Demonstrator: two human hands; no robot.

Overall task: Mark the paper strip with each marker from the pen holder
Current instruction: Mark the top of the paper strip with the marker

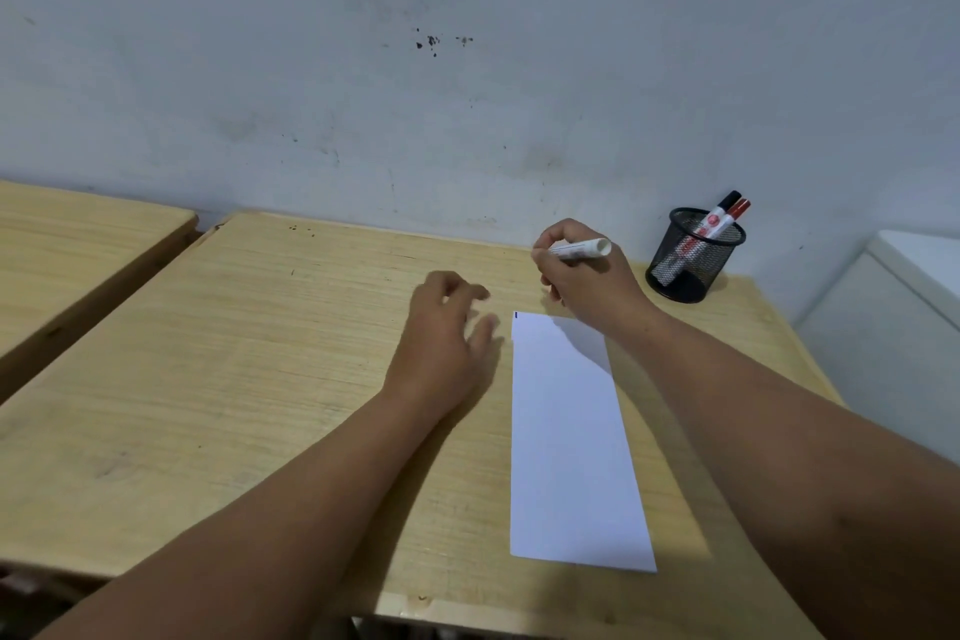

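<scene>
At the far left a second wooden table [78, 244] stands apart from mine by a narrow gap. My own wooden desk [234, 379] fills the middle, pushed against a scuffed white wall [415, 94].

My left hand [441, 333] hovers low over the desk, just left of the paper strip's top corner; its fingers are loosely bent and blurred, holding nothing, and I cannot tell whether they touch the wood.

The white paper strip [571, 442] lies flat on the desk, long side running away from me, with a small dark mark [516, 314] at its far left corner.

My right hand [582, 276] is above the strip's far end, fingers curled round a white marker [582, 248]; the barrel's back end points right, toward the holder, and the tip is hidden behind my fingers.

Further right, near the desk's back corner, stands the black mesh pen holder [693, 270], with a black-capped marker [719, 213] and a red-capped marker [737, 209] leaning in it. A white cabinet [893, 327] stands beyond the desk's right edge.
</scene>
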